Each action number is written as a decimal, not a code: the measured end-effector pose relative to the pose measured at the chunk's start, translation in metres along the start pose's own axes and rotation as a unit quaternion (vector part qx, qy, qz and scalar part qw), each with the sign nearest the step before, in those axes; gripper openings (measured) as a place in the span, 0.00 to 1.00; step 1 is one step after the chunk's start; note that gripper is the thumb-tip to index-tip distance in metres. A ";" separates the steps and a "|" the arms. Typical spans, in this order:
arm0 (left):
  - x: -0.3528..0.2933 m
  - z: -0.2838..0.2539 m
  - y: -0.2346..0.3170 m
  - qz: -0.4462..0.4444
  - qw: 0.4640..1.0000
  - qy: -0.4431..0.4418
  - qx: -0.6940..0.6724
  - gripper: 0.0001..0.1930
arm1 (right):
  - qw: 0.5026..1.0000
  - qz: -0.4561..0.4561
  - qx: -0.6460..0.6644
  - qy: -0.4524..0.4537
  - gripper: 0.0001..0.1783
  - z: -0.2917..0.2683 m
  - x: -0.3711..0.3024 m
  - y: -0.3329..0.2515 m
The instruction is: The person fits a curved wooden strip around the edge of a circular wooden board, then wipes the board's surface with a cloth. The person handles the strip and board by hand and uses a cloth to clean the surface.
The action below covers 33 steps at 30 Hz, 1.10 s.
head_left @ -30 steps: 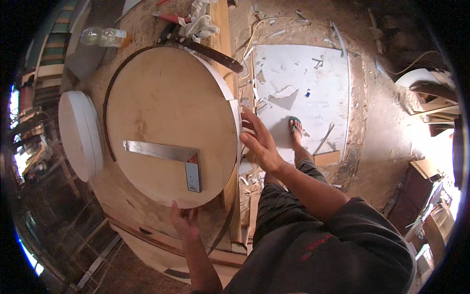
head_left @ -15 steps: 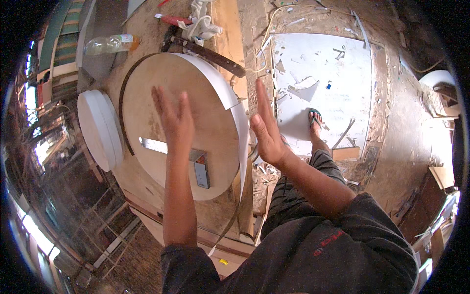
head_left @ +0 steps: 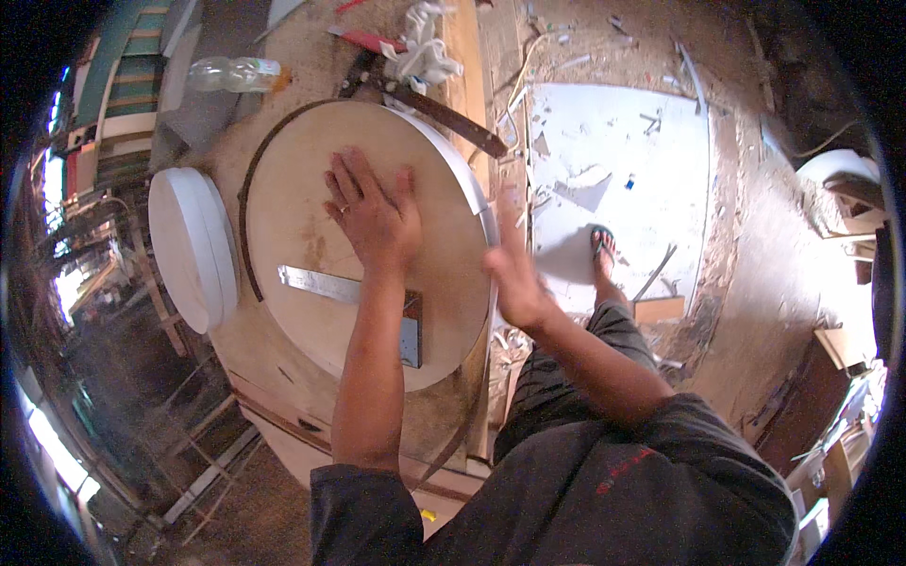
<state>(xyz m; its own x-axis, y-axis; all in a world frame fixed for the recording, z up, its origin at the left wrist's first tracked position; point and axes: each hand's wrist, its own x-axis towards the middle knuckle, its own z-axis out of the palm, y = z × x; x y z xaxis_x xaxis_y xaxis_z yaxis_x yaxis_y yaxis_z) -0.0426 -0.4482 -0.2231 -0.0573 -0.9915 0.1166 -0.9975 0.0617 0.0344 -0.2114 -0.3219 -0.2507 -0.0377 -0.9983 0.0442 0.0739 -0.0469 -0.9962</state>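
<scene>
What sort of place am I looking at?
Most likely a woodworking shop: a metal square lies on a round board, and scraps litter a white sheet below.

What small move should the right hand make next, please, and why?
Perhaps press the right hand along the white edging: that hand, blurred, is beside the round board's rim, while the left hand lies spread on top, which may steady it.

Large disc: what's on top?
A metal square lies on the large disc, partly covered by the left forearm. The left hand is spread over the disc; the surface beneath is hidden.
</scene>
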 end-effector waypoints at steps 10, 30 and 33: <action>-0.026 -0.042 -0.024 -0.031 0.985 -0.001 -0.170 0.46 | 0.974 0.113 -0.194 0.031 0.28 -0.107 -0.028 -0.010; -0.200 -0.125 -0.085 -0.300 0.919 0.194 -0.169 0.25 | 0.914 0.273 -0.190 -0.234 0.29 -0.076 0.205 -0.022; -0.173 -0.135 -0.059 -0.321 0.913 0.183 -0.170 0.25 | 0.899 0.310 -0.194 -0.241 0.20 -0.056 0.240 -0.051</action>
<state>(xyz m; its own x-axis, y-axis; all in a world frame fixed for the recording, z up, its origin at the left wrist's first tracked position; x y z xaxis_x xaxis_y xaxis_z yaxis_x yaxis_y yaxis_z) 0.0319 -0.2646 -0.1116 0.6155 -0.7349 0.2848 -0.7458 -0.4262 0.5119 -0.2801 -0.5574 -0.1932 0.3349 -0.7312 -0.5943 -0.4247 0.4459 -0.7879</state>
